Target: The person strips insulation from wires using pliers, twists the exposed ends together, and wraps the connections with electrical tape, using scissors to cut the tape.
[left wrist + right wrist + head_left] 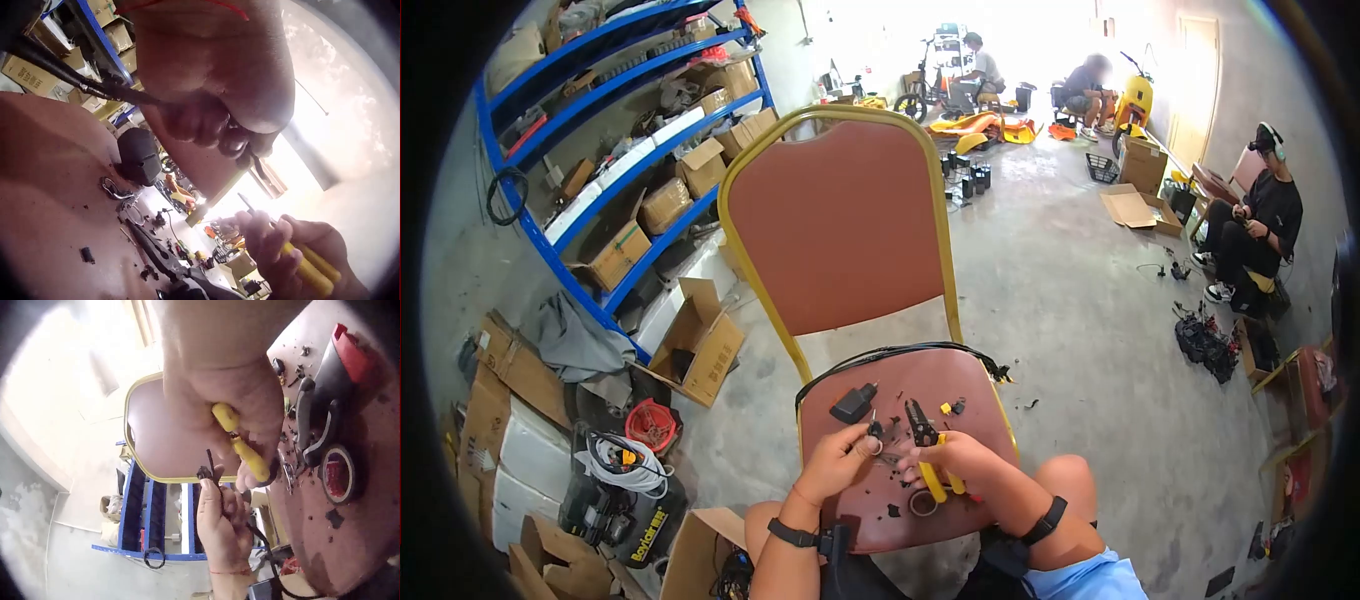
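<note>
My left hand (836, 466) pinches a black cable (119, 92), whose short end sticks out past the fingertips in the left wrist view. My right hand (962, 462) grips yellow-handled pliers (250, 459) close by; the fingers hide much of their head. Both hands are above the red chair seat (870, 530). On the seat lie dark-jawed pliers (156, 253), a black boxy adapter (854, 402) and a roll of black tape (338, 475). Small black scraps are scattered around them.
The chair's padded back (840, 225) rises ahead, with a bundle of black cable (900, 350) along the seat's rear. Blue shelving (550, 235) stands left, above an open carton (700, 345) and a black tool case (640, 525). Seated people are farther off.
</note>
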